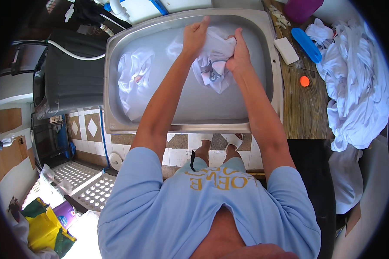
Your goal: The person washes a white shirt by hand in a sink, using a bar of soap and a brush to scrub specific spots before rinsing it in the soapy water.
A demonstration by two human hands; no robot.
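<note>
White garment (214, 64) clamped in your left hand (195, 36) and right hand (239, 54), upper centre, over steel sink (116, 64); white soap bar (286, 50) on wooden counter (300, 112), upper right

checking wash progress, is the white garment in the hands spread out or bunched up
Bunched up: both hands, left hand and right hand, grip the white garment crumpled over the metal sink.

Fingertips of both hands buried in the bunched white garment (214, 62).
</note>
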